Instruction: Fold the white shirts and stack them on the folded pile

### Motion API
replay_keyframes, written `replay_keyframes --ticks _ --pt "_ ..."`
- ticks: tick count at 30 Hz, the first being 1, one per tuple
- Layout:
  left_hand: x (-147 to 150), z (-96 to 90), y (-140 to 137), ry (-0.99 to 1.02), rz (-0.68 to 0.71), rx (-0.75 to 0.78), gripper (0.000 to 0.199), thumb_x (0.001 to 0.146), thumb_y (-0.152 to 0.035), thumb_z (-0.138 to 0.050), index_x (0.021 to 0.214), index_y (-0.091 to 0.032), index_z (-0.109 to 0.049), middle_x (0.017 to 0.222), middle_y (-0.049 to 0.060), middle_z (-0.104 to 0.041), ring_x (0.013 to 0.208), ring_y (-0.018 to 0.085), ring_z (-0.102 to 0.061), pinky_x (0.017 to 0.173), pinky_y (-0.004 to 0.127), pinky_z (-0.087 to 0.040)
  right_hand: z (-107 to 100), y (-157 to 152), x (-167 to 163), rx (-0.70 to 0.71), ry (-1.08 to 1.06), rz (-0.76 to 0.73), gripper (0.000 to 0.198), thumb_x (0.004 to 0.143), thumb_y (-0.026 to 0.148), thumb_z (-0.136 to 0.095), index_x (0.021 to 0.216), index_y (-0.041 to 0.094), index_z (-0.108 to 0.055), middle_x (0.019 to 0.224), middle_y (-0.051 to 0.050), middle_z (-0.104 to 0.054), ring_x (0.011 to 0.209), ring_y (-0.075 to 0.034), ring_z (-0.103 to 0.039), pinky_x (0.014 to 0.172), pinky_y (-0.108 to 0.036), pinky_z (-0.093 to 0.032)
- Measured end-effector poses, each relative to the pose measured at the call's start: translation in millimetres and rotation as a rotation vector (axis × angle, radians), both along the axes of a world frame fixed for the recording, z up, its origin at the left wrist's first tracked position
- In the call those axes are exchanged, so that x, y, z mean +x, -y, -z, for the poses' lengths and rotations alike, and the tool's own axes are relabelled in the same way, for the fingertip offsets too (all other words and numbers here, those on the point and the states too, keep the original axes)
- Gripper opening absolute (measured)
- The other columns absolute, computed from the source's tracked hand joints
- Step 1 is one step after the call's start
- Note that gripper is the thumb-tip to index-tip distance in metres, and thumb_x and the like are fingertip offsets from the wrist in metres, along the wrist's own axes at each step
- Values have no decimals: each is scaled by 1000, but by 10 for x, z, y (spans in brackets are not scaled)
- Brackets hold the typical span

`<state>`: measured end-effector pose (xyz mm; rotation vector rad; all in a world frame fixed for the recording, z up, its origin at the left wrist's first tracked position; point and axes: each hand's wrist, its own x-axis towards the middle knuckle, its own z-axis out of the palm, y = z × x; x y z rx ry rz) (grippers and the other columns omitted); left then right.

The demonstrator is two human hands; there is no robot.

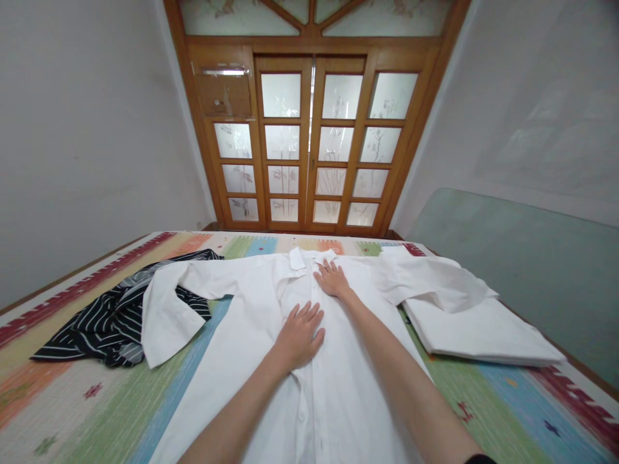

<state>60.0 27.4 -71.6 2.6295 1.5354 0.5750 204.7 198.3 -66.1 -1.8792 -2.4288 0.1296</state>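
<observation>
A white button-up shirt (251, 335) lies spread out on a striped, patterned cloth, its collar (297, 259) at the far end and its sleeves out to both sides. My left hand (300, 335) rests flat on the shirt front, fingers stretched, just left of the button placket. Farther up, my right hand (331, 278) lies on the shirt just below the collar with its fingers spread. Neither hand grips the fabric. Buttons run down the middle of the front, partly covered by my hands.
A black-and-white striped garment (91, 322) lies crumpled at left, partly under the left sleeve. Folded white fabric (483, 328) sits at right beneath the other sleeve. The multicoloured cloth (111, 393) covers the surface. A pale green panel (522, 258) stands along the right; wooden glazed doors (309, 145) are behind.
</observation>
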Motion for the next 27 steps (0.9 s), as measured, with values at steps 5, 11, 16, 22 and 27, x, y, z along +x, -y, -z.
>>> replay_keyframes --ticks 5,11,16,22,27 --pt "17 -21 2 11 -8 -1 42 94 -33 -40 133 -22 -52 144 8 -51 138 24 -39 115 47 -27 -5 40 14 52 19 -70 62 99 48 -20 152 17 -27 161 -8 -17 147 -31 -10 116 -48 -12" --pt "23 -10 -3 31 -3 10 41 94 -33 -41 131 -21 -54 143 9 -51 137 25 -40 115 49 -28 -18 13 -15 3 36 -23 64 98 52 -17 154 20 -23 162 -3 -10 147 -32 -8 116 -49 -11" --pt "26 -29 8 46 -4 -11 40 93 -32 -42 129 -21 -55 143 10 -52 136 26 -41 115 49 -28 -25 18 -11 30 -8 -27 59 98 44 -25 152 20 -29 161 -5 -17 147 -32 -11 115 -52 -12" --pt "43 -28 -2 121 -35 46 29 89 -26 -47 115 -23 -62 132 7 -61 131 25 -46 116 53 -24 -78 54 -24 250 -148 -91 38 95 28 -39 119 19 -67 140 -9 -52 133 -25 -37 111 -37 -25" --pt "-53 -118 -132 217 -265 200 33 85 -18 -48 116 -23 -61 131 8 -61 131 30 -44 117 59 -13 -145 26 -230 230 -260 -20 37 96 29 -38 107 19 -72 115 -9 -66 110 -21 -53 94 -29 -38"
